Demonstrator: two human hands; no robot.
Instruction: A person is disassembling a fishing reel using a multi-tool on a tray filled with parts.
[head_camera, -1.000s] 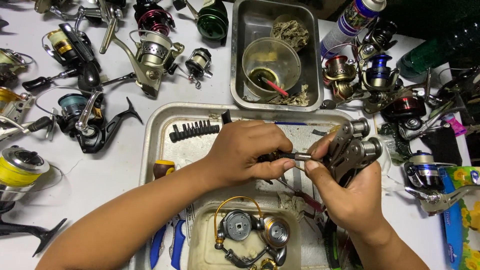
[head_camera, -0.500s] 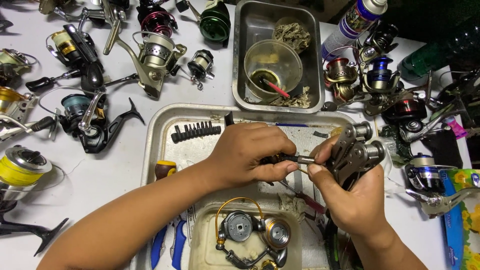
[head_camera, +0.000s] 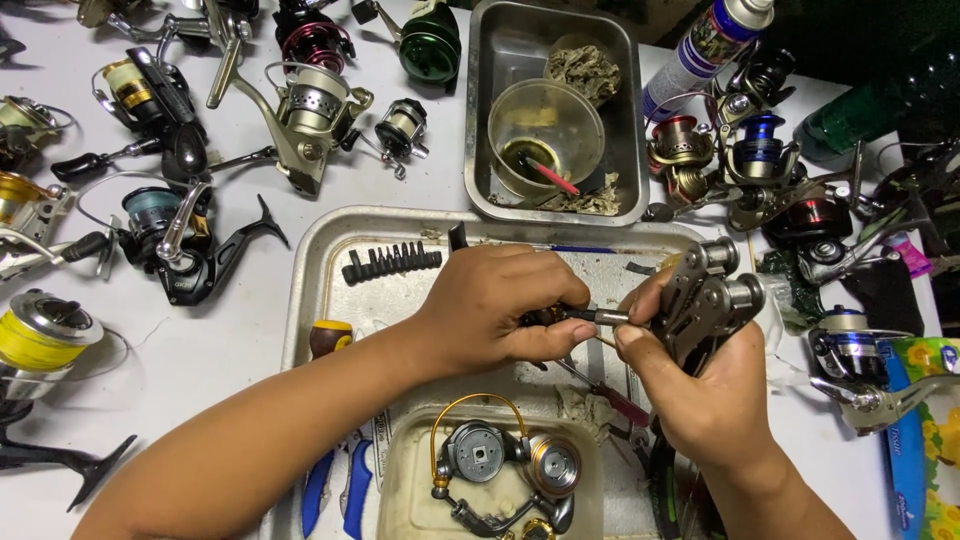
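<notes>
Gripping a driver (head_camera: 585, 316) left-handed, clamping a reel body (head_camera: 705, 305) right-handed over the tray (head_camera: 300, 300) — risking a slipped tip, a lost screw.

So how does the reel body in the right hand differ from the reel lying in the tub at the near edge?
The grey reel body is held up in the right hand, while the reel in the tub lies loose, untouched. The held one shows bare grey metal with no bail or spool visible; the tub one has a gold bail wire and a gold-rimmed spool. The left hand puts a screwdriver to the held one only. Both are spinning-reel parts.
</notes>
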